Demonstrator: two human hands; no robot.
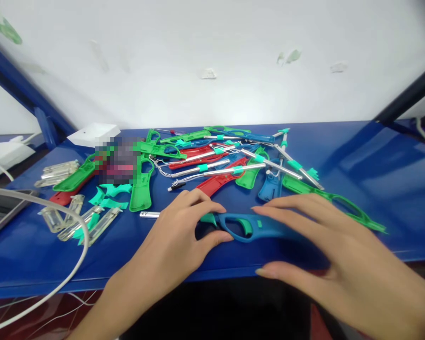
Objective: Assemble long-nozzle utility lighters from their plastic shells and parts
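A blue plastic lighter shell (255, 228) with a teal trigger lies near the front edge of the blue table (357, 156). My left hand (179, 236) pinches its left end between thumb and fingers. My right hand (326, 245) lies over its right part, fingers stretched out flat and thumb below the table edge. Behind them lies a heap of green, red and blue shells with metal tubes (230, 163).
Clear plastic parts (80, 217) and teal pieces (109, 196) lie at the left. A white cable (74, 264) loops over the left front edge. A white box (92, 134) sits at the back left, a white wall behind the table.
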